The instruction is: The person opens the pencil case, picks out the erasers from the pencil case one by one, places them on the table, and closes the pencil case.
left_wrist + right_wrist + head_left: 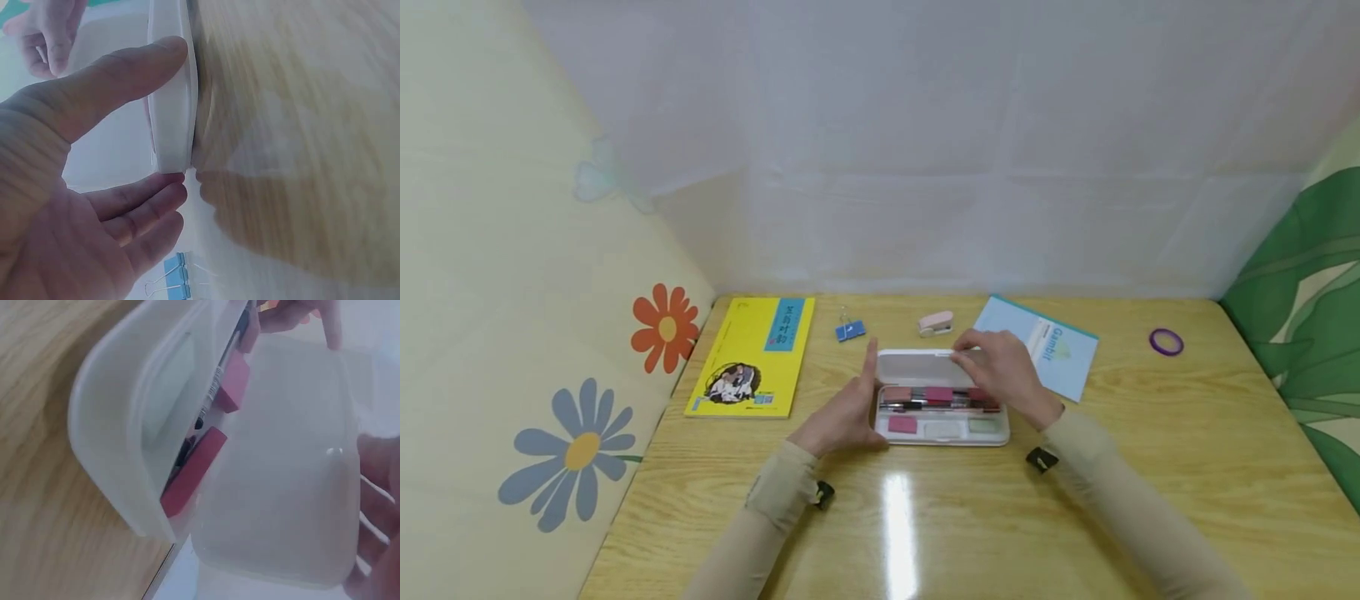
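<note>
Both hands point(850, 412) point(1003, 371) grip case point(943, 429) — lid point(917, 367) raised

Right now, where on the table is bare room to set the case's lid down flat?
Widest bare wood lies near the front edge of the table, below the white case and between both forearms. Another patch sits right of the blue booklet, short of the purple ring. Behind the case it is crowded: binder clip, pink stapler, yellow book.
</note>
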Demonstrator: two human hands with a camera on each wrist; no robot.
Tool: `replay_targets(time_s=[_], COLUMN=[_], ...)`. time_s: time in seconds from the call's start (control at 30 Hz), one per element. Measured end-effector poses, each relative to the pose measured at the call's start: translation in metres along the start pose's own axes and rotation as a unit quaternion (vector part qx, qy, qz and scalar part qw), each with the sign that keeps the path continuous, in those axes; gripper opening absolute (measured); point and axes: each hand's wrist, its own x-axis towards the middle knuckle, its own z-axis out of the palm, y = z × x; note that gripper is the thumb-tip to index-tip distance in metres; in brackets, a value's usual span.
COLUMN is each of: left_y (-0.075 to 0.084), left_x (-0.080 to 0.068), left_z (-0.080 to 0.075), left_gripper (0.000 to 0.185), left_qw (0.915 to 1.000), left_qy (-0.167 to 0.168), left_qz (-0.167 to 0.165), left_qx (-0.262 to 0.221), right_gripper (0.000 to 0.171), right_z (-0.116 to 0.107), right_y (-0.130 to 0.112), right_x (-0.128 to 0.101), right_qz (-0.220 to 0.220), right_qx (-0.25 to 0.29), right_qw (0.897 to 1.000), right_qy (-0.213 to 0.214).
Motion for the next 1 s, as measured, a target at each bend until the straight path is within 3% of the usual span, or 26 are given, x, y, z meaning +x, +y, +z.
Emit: replay_targets(time_s=[0.1,0.2,0.4,0.57,0.7,0.83,1.0], left_y=[-0.001,-0.001,0.001,0.002,0.001,0.002,0.004], left_x=[0.001,0.002,0.001,0.000,-0.001,-0.001,-0.002], left_z=[0.001,0.002,0.002,0.003,0.003,0.002,0.001], left_gripper=[0.164,0.163,0.158,0.153,0.150,0.147,0.145], left_qw=[0.9999,0.9997,0.9994,0.9986,0.9984,0.9979,0.9978], left_qy=[-0.002,-0.001,0.003,-0.004,-0.010,-0.017,-0.020], left_qz=[0.013,0.022,0.023,0.011,-0.002,-0.006,-0.013], left_qx=[0.000,0.006,0.024,0.051,0.056,0.062,0.062], right_gripper=[0.010,0.017,0.043,0.052,0.053,0.052,0.051], right_z=[0.000,0.000,0.001,0.004,0.006,0.004,-0.003], right_y=[0.001,0.002,0.005,0.009,0.010,0.008,-0.006], right_x=[0.000,0.000,0.003,0.004,0.004,0.003,0.005], right_qz=[-0.038,-0.060,-0.018,0.035,0.055,0.062,0.063], right_qx=[-0.066,-0.109,-0.133,-0.151,-0.146,-0.132,-0.126], right_qw=[0.996,0.992,0.988,0.976,0.971,0.973,0.981], right_qy=[0.036,0.027,-0.069,-0.150,-0.180,-0.178,-0.137])
